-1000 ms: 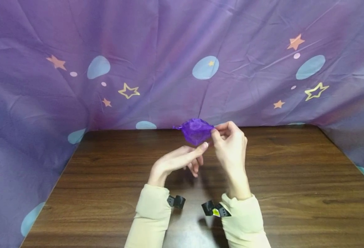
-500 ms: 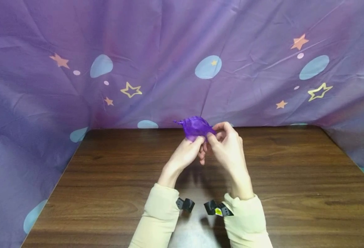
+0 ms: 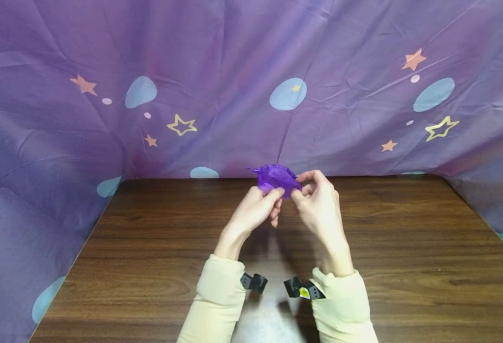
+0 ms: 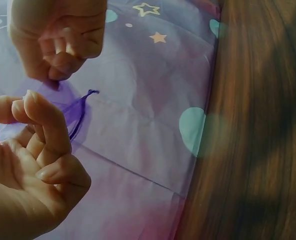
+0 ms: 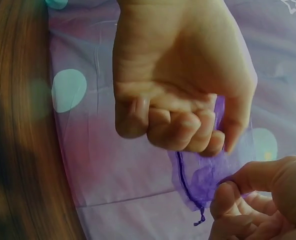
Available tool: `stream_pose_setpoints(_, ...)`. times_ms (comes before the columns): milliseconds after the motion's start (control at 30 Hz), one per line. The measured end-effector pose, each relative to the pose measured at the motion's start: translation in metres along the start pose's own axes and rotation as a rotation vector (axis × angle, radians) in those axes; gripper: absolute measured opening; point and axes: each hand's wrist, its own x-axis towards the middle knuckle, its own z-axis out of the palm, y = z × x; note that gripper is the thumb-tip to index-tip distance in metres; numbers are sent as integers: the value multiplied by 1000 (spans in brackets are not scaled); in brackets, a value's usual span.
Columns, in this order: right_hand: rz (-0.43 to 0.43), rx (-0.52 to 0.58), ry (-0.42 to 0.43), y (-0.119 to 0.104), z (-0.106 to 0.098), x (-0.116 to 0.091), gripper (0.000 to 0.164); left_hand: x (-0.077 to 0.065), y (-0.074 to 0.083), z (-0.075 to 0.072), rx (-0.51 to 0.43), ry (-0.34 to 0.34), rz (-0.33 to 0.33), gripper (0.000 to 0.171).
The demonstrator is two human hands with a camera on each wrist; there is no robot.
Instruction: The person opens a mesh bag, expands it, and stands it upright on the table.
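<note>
A small sheer purple drawstring pouch (image 3: 279, 177) is held up above the far part of the table. Its knotted cord end (image 5: 200, 220) dangles off one side in the right wrist view. My left hand (image 3: 253, 209) pinches the near left edge of the pouch between thumb and index finger, the other fingers curled below. My right hand (image 3: 320, 202) pinches the right side of it with thumb and fingertips. In the left wrist view the left hand (image 4: 38, 165) covers part of the pouch (image 4: 80, 112), and the dark cord shows beside the fingers. Whether anything is inside I cannot tell.
Below the hands lies a brown wood-grain table (image 3: 148, 247). A purple cloth (image 3: 234, 71) with stars and blue spots hangs behind it and at both sides. Black camera mounts (image 3: 256, 283) sit on both wrists over pale sleeves.
The left hand, earlier under the pouch with straighter fingers, has come up and now pinches its near edge. The pouch has shifted slightly right and looks more bunched. The right hand keeps its pinch.
</note>
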Motion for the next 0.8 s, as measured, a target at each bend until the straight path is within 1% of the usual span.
stream_pose_setpoints(100, 7, 33, 8, 2, -2, 1, 21, -1, 1, 1, -50, 1, -29, 34)
stream_pose_setpoints(200, 14, 69, 9, 4, -4, 2, 20, -1, 1, 4, -43, -18, -16, 32)
stream_pose_setpoints(300, 20, 108, 0, 6, -6, 2, 19, -2, 1, 4, 30, -21, 8, 30)
stream_pose_setpoints(500, 28, 169, -22, 7, -6, 2, 20, -3, 2, 3, 316, 62, 53, 32)
stream_pose_setpoints(567, 26, 161, -26, 7, -6, 2, 20, -3, 3, 3, 380, 68, 76, 33)
stream_pose_setpoints(667, 16, 144, -36, 7, -6, 2, 21, -3, 4, 3, 409, 56, 99, 33)
stream_pose_setpoints(800, 6, 127, -40, 7, -6, 1, 23, -3, 3, 3, 424, 52, 112, 32)
